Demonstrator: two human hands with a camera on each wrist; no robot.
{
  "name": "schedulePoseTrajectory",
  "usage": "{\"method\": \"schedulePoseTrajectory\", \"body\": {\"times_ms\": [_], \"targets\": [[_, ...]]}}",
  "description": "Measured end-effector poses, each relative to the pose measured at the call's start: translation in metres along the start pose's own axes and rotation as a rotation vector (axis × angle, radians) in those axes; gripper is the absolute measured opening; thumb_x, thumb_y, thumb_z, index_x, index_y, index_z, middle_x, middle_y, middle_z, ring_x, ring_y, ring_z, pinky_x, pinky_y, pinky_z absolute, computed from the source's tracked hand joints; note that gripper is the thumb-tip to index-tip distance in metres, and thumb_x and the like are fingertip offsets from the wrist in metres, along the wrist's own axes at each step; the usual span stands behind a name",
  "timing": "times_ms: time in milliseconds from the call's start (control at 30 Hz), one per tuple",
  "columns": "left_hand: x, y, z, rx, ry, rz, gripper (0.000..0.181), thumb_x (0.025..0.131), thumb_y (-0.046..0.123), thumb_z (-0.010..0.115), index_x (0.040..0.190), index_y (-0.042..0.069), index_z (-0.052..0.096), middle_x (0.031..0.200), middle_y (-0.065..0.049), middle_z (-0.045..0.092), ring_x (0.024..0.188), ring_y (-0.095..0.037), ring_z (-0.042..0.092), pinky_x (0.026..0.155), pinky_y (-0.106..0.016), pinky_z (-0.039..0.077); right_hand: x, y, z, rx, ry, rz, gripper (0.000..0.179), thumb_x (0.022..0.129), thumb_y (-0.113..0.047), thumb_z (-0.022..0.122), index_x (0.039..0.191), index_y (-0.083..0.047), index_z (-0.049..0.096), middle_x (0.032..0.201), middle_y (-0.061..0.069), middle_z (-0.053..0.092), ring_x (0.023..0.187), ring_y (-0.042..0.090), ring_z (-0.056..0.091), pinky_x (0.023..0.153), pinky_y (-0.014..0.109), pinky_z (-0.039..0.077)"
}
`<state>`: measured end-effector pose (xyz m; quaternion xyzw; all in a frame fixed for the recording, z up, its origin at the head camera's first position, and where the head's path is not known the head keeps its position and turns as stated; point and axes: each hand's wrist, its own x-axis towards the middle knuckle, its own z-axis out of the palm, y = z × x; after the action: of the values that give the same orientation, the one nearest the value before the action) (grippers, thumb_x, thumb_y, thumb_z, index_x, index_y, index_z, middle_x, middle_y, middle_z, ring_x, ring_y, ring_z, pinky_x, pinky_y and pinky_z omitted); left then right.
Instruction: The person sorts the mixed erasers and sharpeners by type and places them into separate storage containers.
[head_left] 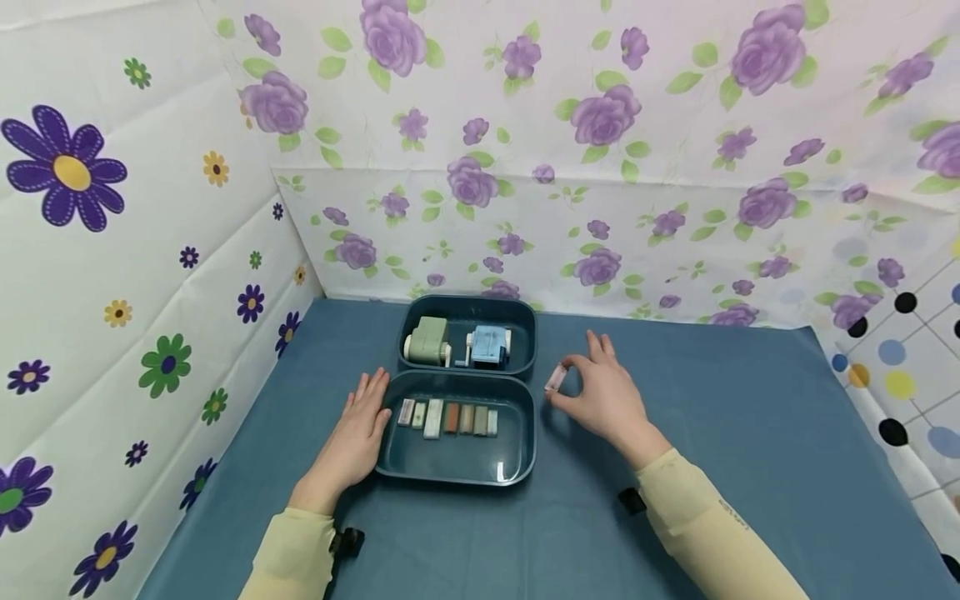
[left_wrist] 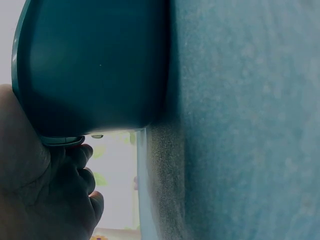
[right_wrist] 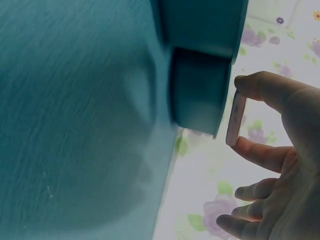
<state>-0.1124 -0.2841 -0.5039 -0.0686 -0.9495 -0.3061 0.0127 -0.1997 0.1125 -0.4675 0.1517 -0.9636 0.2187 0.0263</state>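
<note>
My right hand (head_left: 603,392) pinches a small pale pinkish eraser (head_left: 556,378) by its ends, between thumb and index finger. It hovers just right of the two trays, the other fingers extended. The right wrist view shows the same eraser (right_wrist: 236,119) held edge-on. With fingers straight, my left hand (head_left: 358,433) touches the left side of the near dark teal tray (head_left: 457,468). Inside that tray lies a row of several small blocks, which look like erasers: a white one (head_left: 432,418), a reddish-brown one (head_left: 452,418) and others in pale, tan and grey-green tones.
Behind the near tray, a second teal tray (head_left: 528,321) holds a green crank pencil sharpener (head_left: 429,340) and a light blue one (head_left: 490,343). A blue cloth (head_left: 720,400) covers the table. Flowered sheets (head_left: 480,242) hang at the back and sides.
</note>
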Motion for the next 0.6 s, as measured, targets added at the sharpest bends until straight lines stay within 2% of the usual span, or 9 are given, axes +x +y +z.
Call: {"method": "schedulePoseTrajectory", "body": {"times_ms": [333,600], "targets": [[0.001,0.0,0.001,0.001,0.008,0.003,0.058,0.118,0.014,0.042,0.17,0.0,0.022,0.178,-0.018,0.015,0.164,-0.042,0.004,0.129,-0.063,0.006,-0.006,-0.012,-0.005,-0.009,0.001,-0.033,0.06,0.089,-0.051,0.085,0.13,-0.007,0.076,0.172,0.029,0.024,0.16,0.05,0.016,0.116,0.072,0.036],[0.0,-0.001,0.001,-0.004,0.003,0.001,0.058,0.117,0.012,0.042,0.17,0.0,0.021,0.178,-0.018,0.015,0.164,-0.041,0.004,0.129,-0.063,0.006,-0.012,-0.023,-0.005,0.01,0.0,-0.072,0.053,0.088,-0.056,0.085,0.115,-0.011,0.078,0.172,0.029,0.025,0.16,0.049,0.016,0.113,0.072,0.04]]}}
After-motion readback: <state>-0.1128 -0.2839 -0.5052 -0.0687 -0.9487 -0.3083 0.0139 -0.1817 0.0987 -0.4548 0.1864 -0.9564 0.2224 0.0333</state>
